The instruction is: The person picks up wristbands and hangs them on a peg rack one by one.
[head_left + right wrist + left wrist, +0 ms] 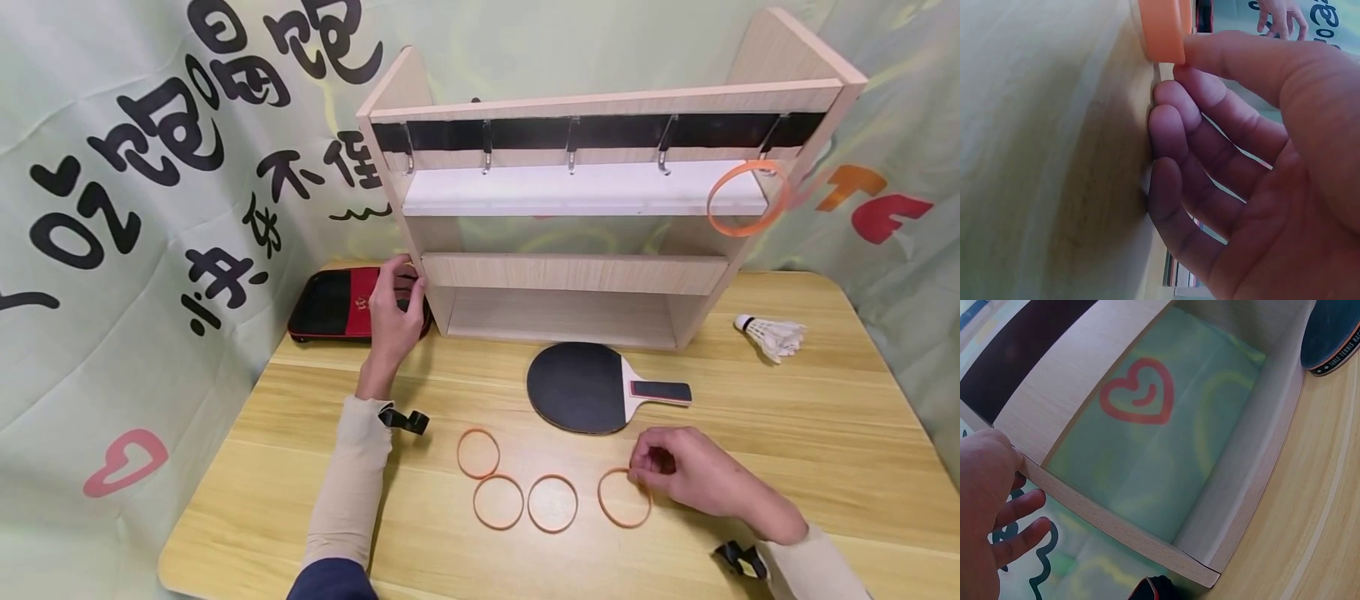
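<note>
On the right, my right hand (pixel 693 471) pinches the edge of an orange ring (pixel 626 527) between thumb and index finger, low over the table. The right wrist view shows the ring's orange band (pixel 1161 28) at the fingertips, the other fingers loosely bent. At the far left, my left hand (pixel 395 312) is beside the left side panel of a wooden shelf (pixel 577 273), thumb side at its edge. In the left wrist view its visible fingers (pixel 1021 540) extend past the panel; its thumb is hidden. Another orange ring (pixel 786 200) hangs at the shelf's rightmost hook.
Several metal hooks line the shelf's black strip (pixel 622 132). Three more rings lie left of the held one, among them a ring (pixel 552 532). A black table tennis paddle (pixel 577 387) lies before the shelf, a shuttlecock (pixel 772 335) right, a black-and-red case (pixel 322 304) left.
</note>
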The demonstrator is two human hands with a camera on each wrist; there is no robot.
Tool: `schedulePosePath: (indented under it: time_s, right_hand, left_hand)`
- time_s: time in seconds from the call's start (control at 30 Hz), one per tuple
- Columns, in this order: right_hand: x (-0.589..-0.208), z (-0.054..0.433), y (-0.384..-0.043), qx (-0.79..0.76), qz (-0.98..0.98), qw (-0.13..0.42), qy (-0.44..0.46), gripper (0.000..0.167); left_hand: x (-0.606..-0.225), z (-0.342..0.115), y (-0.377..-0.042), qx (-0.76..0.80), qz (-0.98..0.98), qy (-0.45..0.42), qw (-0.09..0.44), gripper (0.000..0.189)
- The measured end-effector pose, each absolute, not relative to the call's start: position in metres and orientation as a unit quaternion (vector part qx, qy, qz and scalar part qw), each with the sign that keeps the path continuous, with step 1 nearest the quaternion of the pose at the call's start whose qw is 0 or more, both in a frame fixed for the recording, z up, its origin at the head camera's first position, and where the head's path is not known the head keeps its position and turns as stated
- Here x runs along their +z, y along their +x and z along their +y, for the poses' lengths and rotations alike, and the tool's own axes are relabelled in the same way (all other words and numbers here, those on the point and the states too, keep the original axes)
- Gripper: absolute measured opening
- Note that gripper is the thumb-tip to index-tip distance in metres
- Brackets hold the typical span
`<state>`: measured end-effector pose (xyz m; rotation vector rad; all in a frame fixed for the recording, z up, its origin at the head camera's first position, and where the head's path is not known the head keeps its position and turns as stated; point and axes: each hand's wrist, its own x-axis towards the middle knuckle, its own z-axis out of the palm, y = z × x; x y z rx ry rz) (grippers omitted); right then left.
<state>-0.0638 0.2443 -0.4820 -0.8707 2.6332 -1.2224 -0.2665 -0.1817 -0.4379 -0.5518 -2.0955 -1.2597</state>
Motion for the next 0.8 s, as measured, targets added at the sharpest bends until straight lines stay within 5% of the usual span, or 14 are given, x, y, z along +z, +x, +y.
schedulePosePath:
  time_s: [0.53, 0.8]
  right_hand:
    - [-0.472, 0.249, -0.069, -0.470, 0.839, 0.060, -0.268, 0.014]
    - [-0.459, 0.247, -0.075, -0.477, 0.839, 0.011, -0.262, 0.019]
  left_hand:
    - [-0.438, -0.177, -0.267, -0.483, -0.793, -0.188, 0.322, 0.038]
    - [-0.438, -0.178, -0.266, -0.482, -0.793, -0.191, 0.319, 0.037]
